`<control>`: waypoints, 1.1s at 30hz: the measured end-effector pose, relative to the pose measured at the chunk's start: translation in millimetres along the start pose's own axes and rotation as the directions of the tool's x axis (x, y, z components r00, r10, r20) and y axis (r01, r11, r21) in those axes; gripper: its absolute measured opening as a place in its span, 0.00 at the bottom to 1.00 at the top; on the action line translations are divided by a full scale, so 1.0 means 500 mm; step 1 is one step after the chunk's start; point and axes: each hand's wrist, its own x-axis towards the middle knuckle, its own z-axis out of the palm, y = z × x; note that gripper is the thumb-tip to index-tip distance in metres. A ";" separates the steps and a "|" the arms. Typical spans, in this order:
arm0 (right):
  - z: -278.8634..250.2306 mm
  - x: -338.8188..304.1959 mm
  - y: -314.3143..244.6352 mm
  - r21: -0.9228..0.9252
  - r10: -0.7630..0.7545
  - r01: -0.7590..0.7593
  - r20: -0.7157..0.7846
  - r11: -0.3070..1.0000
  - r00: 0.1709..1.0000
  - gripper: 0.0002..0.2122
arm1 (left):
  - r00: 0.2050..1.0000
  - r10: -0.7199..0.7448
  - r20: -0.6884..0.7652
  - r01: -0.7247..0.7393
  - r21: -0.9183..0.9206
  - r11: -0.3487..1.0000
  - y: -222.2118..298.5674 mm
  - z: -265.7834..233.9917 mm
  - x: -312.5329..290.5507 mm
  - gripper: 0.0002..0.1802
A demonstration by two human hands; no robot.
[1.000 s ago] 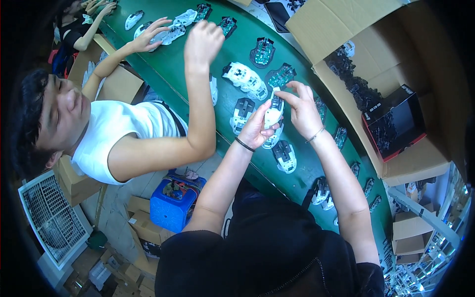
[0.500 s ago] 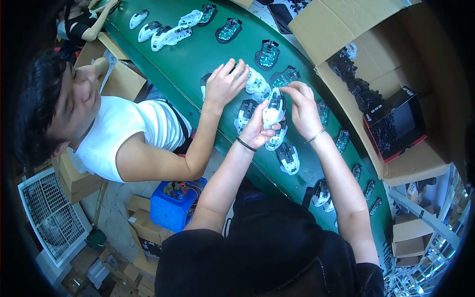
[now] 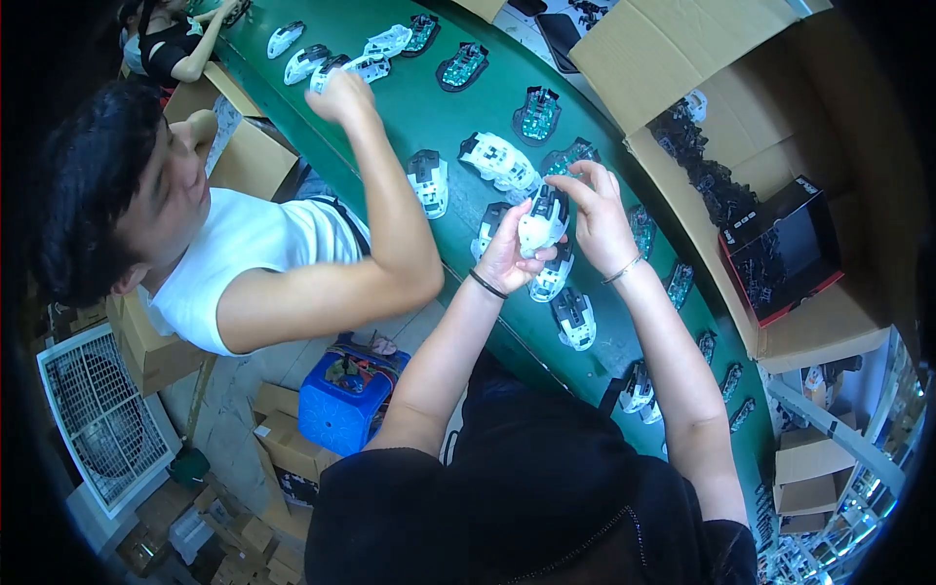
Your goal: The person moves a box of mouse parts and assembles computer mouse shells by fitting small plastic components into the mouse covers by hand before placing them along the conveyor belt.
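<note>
My left hand (image 3: 507,252) is closed around a white-and-black computer mouse shell (image 3: 542,226), held tilted above the green work surface (image 3: 614,336). At the shell's far end, the thumb and forefinger of my right hand (image 3: 600,216) are pinched together; anything between them is too small to make out. White mouse shells (image 3: 497,161) lie just beyond my hands. Nearer me rests another black-and-white mouse shell (image 3: 574,320), with one more mouse shell (image 3: 553,276) partly hidden under my left hand.
Green circuit boards on black bases (image 3: 536,115) line the far side. A large cardboard box (image 3: 673,58) with small black parts and a black carton (image 3: 780,244) stands at right. At left a co-worker's arm (image 3: 390,224) reaches over the surface. A blue stool (image 3: 336,414) is below.
The co-worker's hand has moved from beside my hands to white shells at the far left. Parts on the green surface have shifted slightly right and nearer. My hands keep their hold.
</note>
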 end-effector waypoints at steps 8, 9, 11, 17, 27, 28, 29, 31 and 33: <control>-0.020 -0.025 -0.004 0.189 0.142 -0.128 -0.064 0.974 0.988 0.13 | 0.966 0.256 -0.027 -0.224 0.399 0.889 -0.021 0.024 -0.009 0.31; -0.024 -0.028 -0.008 0.234 0.201 -0.188 -0.031 0.954 0.979 0.12 | 0.967 0.253 -0.027 -0.221 0.399 0.890 -0.024 0.031 -0.011 0.31; -0.020 -0.040 0.007 0.167 0.128 -0.114 -0.075 0.979 0.989 0.13 | 0.939 0.345 -0.016 -0.274 0.574 0.772 -0.032 0.048 -0.012 0.41; -0.029 -0.061 0.012 0.168 0.066 -0.042 -0.141 0.985 0.988 0.09 | 0.919 0.393 0.027 -0.307 0.673 0.673 -0.061 0.038 -0.005 0.48; -0.064 -0.096 0.013 -0.061 -0.157 0.149 -0.178 0.987 0.971 0.08 | 0.943 0.329 -0.040 -0.186 0.757 0.626 -0.096 0.063 -0.001 0.47; -0.070 -0.100 0.015 -0.065 -0.155 0.145 -0.184 0.987 0.971 0.08 | 0.929 0.369 0.004 -0.245 0.754 0.609 -0.103 0.076 -0.004 0.44; -0.078 -0.102 0.019 -0.049 -0.116 0.110 -0.135 0.993 0.984 0.08 | 0.912 0.407 0.047 -0.302 0.748 0.591 -0.109 0.083 -0.005 0.41; -0.090 -0.102 0.017 -0.039 -0.072 0.069 -0.090 0.997 0.993 0.08 | 0.958 0.287 0.015 -0.211 0.714 0.668 -0.106 0.087 -0.002 0.38; -0.106 -0.094 -0.001 0.060 0.016 -0.002 -0.223 0.998 0.975 0.09 | 0.987 0.160 -0.013 -0.109 0.675 0.730 -0.105 0.093 -0.005 0.35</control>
